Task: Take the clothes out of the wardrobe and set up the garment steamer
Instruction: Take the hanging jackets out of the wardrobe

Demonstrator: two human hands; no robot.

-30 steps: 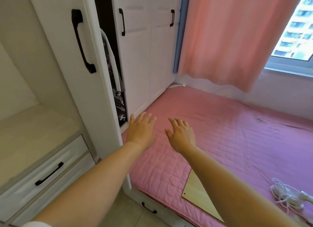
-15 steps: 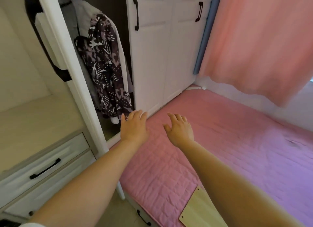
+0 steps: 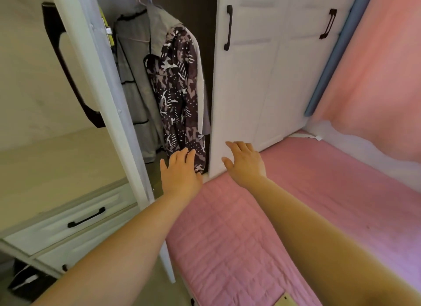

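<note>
With our left hand [image 3: 181,173] and right hand [image 3: 245,162] both spread wide and empty at the hem of the patterned garment [image 3: 180,93] hanging in the open wardrobe [image 3: 248,82], we judge it light and limp, best lifted by its hanger.

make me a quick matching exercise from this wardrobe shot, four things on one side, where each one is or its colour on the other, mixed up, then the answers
Things:
1. patterned garment
2. curtain
3. left hand
4. right hand

Descriptions:
A. pink, hanging at the far right
B. open, in front of the closed white door's lower edge
C. dark purple with white marks, on a hanger inside the open wardrobe
D. open, fingers by the hem of the hanging clothes

Pairs: 1-C, 2-A, 3-D, 4-B
</note>
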